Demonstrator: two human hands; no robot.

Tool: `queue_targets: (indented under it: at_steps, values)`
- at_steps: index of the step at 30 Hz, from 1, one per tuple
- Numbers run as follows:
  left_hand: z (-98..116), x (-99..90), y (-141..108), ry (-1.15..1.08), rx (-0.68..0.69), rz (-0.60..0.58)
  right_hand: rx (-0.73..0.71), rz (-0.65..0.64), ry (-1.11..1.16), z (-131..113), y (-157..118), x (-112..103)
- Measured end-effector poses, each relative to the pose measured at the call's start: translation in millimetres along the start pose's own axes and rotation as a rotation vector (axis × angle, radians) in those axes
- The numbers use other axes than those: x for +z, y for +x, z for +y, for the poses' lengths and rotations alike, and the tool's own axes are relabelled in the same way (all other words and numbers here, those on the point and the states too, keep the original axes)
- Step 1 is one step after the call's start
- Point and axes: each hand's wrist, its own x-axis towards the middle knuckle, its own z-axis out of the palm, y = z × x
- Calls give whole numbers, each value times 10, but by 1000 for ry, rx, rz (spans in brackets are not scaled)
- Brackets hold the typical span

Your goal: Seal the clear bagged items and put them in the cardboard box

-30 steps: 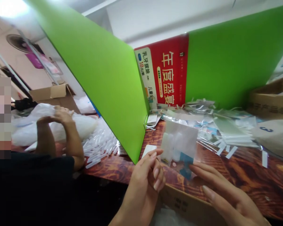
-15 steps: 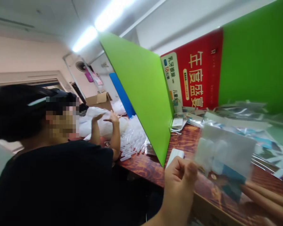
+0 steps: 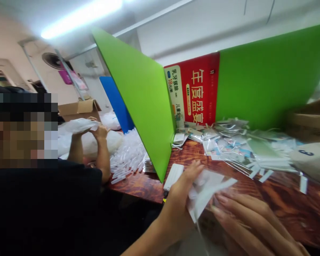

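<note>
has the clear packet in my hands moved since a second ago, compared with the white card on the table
Yes. The clear packet was held upright, above and right of the white card; now it lies lower and tilted flat between the left hand and right hand.

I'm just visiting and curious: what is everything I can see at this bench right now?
Packet: one, clear with white contents, held between both hands.
Packets pile: many, clear with blue and white, on the table's far side.
Dividers: two, green, upright at left and back.
Poster: one, red, between the dividers.
White block: one, by the left divider's foot.
Table: one, brown wood grain.
Boxes: two, cardboard, far right and far left.
Co-worker: one, black top, left, handling a clear bag.
Left hand: gripping the packet.
Right hand: fingers on the packet.
</note>
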Motion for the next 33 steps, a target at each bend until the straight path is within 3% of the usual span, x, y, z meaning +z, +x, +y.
queue_targets:
  at_steps: [4, 9, 12, 16, 18, 25, 29, 33]
  values:
    - [-31, -131, -47, 364, 268, 12, -138, -15, -94, -47, 126, -98]
    - [14, -248, -70, 834, 475, 11, -153, 54, -177, -67, 151, 115]
    - [45, -266, -93, 1009, 498, 36, -248, 53, -191, 2, 153, 198]
    - [83, -251, -124, 1163, 546, 86, -350, -109, -239, 147, 167, 241]
    - [102, -245, -134, 1240, 540, 99, -355, -114, -247, 210, 166, 266]
    - [105, -247, -114, 1315, 472, 114, -416, -141, -149, 349, 194, 249]
    - [89, -230, -94, 1357, 490, 142, -398, -241, -234, 373, 175, 305]
    - [91, -173, -110, 1370, 541, 138, -305, -158, -127, 395, 73, 498]
